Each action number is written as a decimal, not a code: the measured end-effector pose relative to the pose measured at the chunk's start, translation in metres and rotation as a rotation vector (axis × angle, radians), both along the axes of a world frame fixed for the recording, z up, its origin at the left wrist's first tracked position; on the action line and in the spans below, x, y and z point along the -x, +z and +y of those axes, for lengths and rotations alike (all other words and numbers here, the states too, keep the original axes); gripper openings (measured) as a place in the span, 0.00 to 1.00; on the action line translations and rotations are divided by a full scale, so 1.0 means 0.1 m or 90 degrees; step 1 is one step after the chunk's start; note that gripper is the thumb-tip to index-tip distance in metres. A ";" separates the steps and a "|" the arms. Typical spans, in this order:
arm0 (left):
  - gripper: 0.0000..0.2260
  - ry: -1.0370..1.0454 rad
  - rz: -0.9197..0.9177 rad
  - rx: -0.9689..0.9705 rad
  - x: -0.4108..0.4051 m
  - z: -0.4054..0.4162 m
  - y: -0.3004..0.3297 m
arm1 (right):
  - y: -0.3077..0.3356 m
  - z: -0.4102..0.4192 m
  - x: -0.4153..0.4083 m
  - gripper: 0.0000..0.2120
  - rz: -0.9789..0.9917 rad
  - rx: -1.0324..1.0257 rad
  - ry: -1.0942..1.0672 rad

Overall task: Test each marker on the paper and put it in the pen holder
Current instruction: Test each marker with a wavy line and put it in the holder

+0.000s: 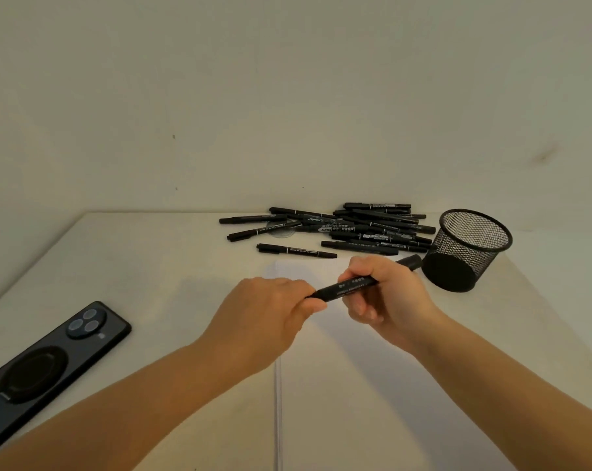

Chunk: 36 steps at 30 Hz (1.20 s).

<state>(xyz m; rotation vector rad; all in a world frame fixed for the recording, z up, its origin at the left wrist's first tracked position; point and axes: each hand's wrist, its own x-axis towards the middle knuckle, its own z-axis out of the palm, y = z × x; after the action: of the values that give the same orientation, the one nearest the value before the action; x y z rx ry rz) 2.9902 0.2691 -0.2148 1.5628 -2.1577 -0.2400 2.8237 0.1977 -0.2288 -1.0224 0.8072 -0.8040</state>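
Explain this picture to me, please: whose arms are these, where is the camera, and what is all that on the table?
There is no machine here. A person wears a wide-angle camera on the head, looking forward and down, so you see their own two arms. Both hands hold one black marker above a white sheet of paper: the left hand grips one end, the right hand grips the barrel. That looks like pulling a cap, though I cannot be sure. Behind lies a pile of markers on the pale table. To the right stands a black mesh pen holder, with no markers visible inside. A dark phone lies face down at the left.
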 end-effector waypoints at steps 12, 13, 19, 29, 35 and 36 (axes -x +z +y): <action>0.11 0.118 0.003 -0.098 -0.33 -0.36 -0.41 | -0.19 -0.41 -0.12 0.05 0.290 0.300 -0.079; 0.12 0.128 -0.063 -0.066 -0.32 -0.39 -0.49 | -0.22 -0.44 -0.22 0.06 0.287 0.300 -0.094; 0.15 0.095 -0.077 -0.018 -0.35 -0.48 -0.74 | -0.38 -0.63 -0.63 0.08 0.268 0.244 -0.211; 0.16 0.086 -0.057 -0.020 -0.42 -0.51 -0.75 | -0.61 -0.64 -0.63 0.05 0.286 0.326 -0.164; 0.15 0.087 -0.049 -0.023 -0.42 -0.53 -0.76 | -0.62 -0.67 -0.58 0.06 0.338 0.328 -0.254; 0.15 0.088 -0.043 -0.023 -0.42 -0.52 -0.76 | -0.61 -0.67 -0.56 0.05 0.328 0.327 -0.278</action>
<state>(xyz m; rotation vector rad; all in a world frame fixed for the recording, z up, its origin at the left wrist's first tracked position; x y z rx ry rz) 3.0324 0.2168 -0.2908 1.7552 -2.0947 -0.1857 2.8801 0.1307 -0.2901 -1.5744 1.3338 -1.1774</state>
